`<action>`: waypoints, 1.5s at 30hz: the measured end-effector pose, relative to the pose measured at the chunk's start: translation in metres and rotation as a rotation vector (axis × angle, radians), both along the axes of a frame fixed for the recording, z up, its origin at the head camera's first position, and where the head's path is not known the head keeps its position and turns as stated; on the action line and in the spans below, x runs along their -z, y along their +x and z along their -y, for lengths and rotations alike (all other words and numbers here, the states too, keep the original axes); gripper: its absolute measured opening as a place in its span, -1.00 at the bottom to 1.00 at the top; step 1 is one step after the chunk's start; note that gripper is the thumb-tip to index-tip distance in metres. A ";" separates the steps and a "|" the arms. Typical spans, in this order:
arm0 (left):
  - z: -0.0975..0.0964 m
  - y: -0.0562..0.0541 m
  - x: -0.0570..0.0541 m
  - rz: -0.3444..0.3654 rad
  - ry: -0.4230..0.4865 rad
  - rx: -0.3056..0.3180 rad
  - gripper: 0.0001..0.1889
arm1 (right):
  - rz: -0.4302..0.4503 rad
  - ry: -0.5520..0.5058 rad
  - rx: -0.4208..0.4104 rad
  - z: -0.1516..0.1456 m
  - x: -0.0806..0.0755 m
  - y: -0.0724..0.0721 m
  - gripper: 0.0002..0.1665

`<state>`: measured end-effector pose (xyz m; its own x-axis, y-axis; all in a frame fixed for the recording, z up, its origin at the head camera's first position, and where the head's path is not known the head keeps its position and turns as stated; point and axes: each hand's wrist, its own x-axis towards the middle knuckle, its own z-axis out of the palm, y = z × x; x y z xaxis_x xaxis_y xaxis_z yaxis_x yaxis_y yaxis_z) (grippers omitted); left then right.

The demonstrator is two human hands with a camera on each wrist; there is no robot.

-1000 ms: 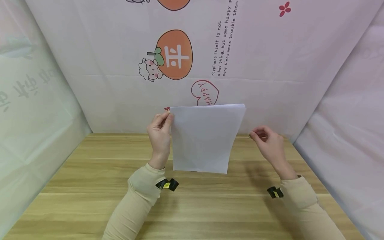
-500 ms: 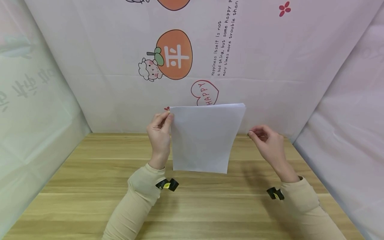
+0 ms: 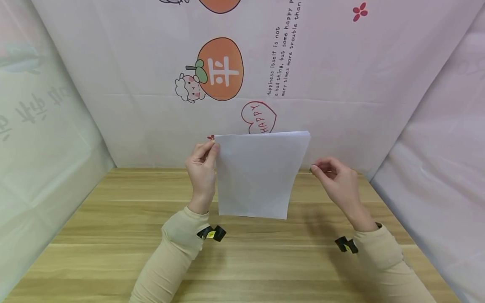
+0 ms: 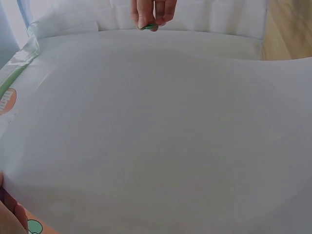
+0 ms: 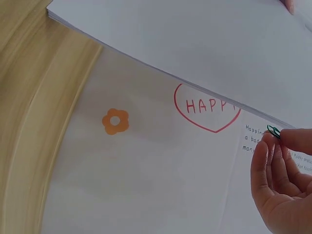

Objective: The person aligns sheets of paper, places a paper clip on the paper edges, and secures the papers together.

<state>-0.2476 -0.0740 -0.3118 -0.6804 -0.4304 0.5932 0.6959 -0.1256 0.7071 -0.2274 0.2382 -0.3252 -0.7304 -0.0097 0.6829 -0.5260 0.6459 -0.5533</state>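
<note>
A thin stack of white paper (image 3: 257, 176) hangs upright over the table, its layered edges showing in the right wrist view. My left hand (image 3: 202, 176) pinches its upper left corner between thumb and fingers. To the right of the stack, my right hand (image 3: 341, 183) holds a small green paper clip (image 5: 273, 130) between thumb and fingertips. That clip's wire loop sticks out past the fingertips, a short gap from the right edge of the sheets. In the left wrist view the paper fills most of the picture, with the right hand (image 4: 153, 12) beyond its far edge.
Below the hands is a wood-grain table (image 3: 242, 261). A white printed cloth (image 3: 333, 75) rises behind it, and pale cloth walls (image 3: 443, 139) stand on both sides. Each wrist wears a small black camera (image 3: 217, 233) under a beige sleeve (image 3: 170, 256).
My right hand has shifted slightly left toward the paper, and the clip shows a little more past its fingertips. The left hand and the paper have stayed nearly still.
</note>
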 end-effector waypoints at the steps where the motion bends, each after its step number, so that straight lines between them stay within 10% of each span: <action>1: 0.000 0.000 0.000 0.000 -0.002 -0.001 -0.78 | 0.000 0.000 -0.005 0.000 0.000 0.000 -0.87; 21: -0.003 0.001 -0.001 -0.012 0.024 0.019 -0.76 | 0.014 -0.044 -0.094 0.032 -0.033 0.028 -0.88; 45: -0.004 0.000 0.000 -0.031 0.019 0.016 -0.77 | 0.016 -0.109 -0.153 0.041 -0.032 0.006 -0.86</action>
